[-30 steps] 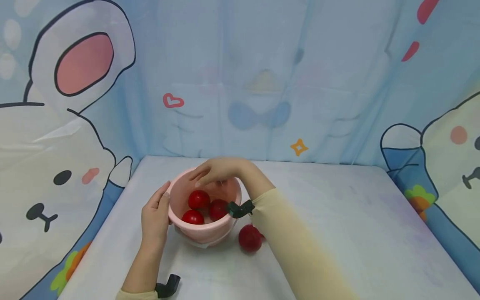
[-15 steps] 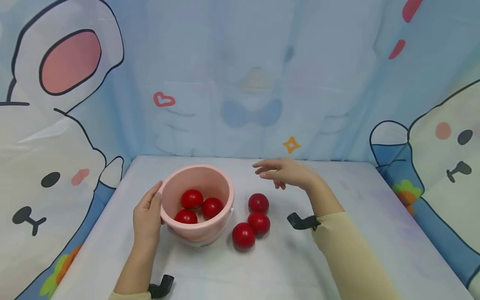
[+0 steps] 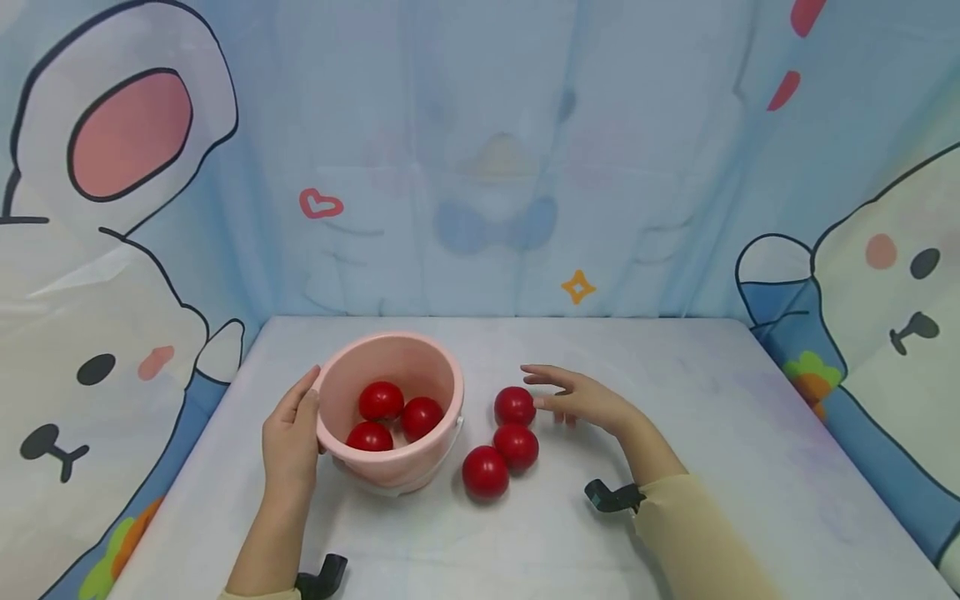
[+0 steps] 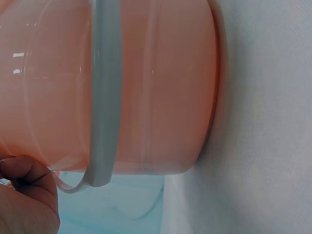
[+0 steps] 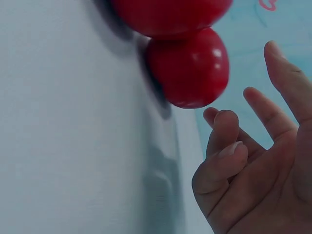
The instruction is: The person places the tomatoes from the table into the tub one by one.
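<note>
Well, left hand [image 3: 291, 429]: gripping pink bucket [image 3: 390, 467]
Right hand [image 3: 582, 401]: relaxed, empty
Farthest red ball [image 3: 514, 405]: likely light, firm, slick; best cupped around middle

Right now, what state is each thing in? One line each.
Bucket, uncovered, three red balls inside
Handle, lowered against the bucket's outside
Three other red balls, loose on the table
Left hand, holding the bucket's side
Right hand, empty, beside the farthest loose ball

Both sleeves [image 3: 701, 537] are plain pale yellow, each with a bent black device [image 3: 611, 497] at its end.
</note>
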Tool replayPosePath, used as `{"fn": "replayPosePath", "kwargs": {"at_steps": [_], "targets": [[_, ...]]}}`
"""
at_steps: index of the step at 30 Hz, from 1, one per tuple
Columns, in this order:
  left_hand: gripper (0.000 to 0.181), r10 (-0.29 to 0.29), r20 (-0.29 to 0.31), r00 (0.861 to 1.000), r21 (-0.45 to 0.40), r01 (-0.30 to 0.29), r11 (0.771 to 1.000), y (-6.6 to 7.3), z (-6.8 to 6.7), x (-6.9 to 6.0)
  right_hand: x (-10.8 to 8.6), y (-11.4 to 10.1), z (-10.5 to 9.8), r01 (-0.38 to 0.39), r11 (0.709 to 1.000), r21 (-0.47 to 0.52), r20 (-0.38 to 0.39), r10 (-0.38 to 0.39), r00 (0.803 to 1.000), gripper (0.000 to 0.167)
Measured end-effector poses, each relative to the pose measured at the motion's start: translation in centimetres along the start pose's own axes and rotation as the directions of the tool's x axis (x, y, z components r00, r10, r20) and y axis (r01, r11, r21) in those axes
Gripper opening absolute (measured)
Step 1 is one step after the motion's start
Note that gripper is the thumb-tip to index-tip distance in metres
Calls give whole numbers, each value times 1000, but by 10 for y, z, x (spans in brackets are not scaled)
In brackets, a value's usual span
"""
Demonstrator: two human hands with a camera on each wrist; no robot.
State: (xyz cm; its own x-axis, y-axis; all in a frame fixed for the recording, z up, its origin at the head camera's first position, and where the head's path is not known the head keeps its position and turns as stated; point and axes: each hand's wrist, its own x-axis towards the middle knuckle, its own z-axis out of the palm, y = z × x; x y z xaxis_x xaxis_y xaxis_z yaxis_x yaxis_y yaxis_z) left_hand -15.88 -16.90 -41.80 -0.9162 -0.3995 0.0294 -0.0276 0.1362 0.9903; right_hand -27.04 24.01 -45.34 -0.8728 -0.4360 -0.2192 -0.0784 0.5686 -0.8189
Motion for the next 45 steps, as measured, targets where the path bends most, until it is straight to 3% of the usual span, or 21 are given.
{"fn": "replayPosePath", "kwargs": {"at_steps": [15, 34, 45], "targets": [[35, 9, -10, 1000, -8, -9, 1000, -3, 1, 0, 5, 29, 22, -34, 999, 18, -52, 35, 998, 73], [35, -1, -19, 1000, -20, 1, 1000, -3, 0, -1, 6, 29, 35, 10, 1000, -17, -117, -12, 993, 68], [36, 5, -18, 1000, -27, -5, 1000, -2, 1, 0, 5, 27, 38, -21, 1000, 5, -156, 21, 988, 66]]}}
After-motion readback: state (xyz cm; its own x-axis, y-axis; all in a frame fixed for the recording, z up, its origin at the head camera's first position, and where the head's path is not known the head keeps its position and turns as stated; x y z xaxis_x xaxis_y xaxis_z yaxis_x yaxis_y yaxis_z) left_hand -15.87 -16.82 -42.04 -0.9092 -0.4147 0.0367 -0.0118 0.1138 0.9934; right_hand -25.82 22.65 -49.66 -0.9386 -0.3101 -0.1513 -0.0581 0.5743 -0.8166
